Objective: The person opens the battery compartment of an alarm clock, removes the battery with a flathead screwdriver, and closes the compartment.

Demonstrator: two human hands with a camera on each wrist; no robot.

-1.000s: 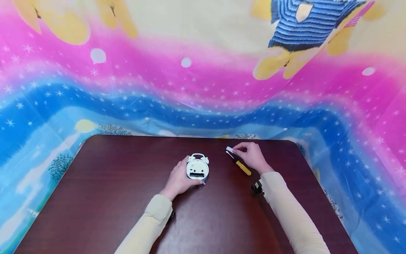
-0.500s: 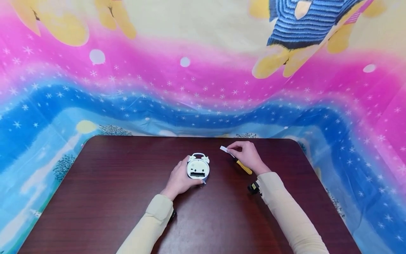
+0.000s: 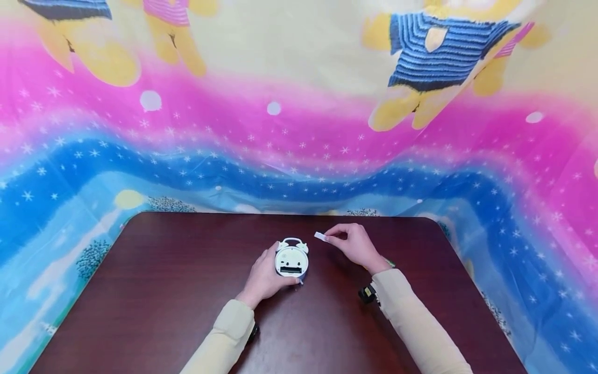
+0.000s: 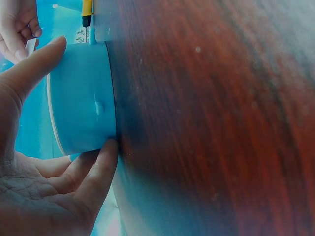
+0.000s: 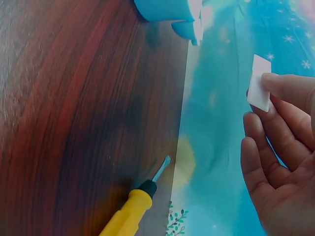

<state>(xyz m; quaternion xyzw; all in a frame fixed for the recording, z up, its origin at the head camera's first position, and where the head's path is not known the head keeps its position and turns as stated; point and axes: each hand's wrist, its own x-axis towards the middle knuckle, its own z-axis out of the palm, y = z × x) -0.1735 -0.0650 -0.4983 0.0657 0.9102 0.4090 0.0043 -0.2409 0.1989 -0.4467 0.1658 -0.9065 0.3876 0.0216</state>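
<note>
A small alarm clock (image 3: pixel 291 258) with twin bells and a handle lies on its face, its white back up. A dark open battery compartment (image 3: pixel 291 269) shows low on that back. My left hand (image 3: pixel 263 272) grips the clock's round blue side (image 4: pixel 83 98), thumb on one side and fingers on the other. To the right of the clock, my right hand (image 3: pixel 357 245) pinches a small white battery cover (image 5: pixel 259 83) between thumb and fingers, raised off the table and apart from the clock.
A yellow-handled screwdriver (image 5: pixel 130 211) lies on the dark wooden table (image 3: pixel 177 291), mostly hidden beneath the right hand in the head view. Behind the table's far edge hangs a printed cloth (image 3: pixel 289 140).
My right hand has moved left toward the clock with the battery cover, passing over the screwdriver. The left hand keeps its grip on the clock. The head view has tilted up slightly.
</note>
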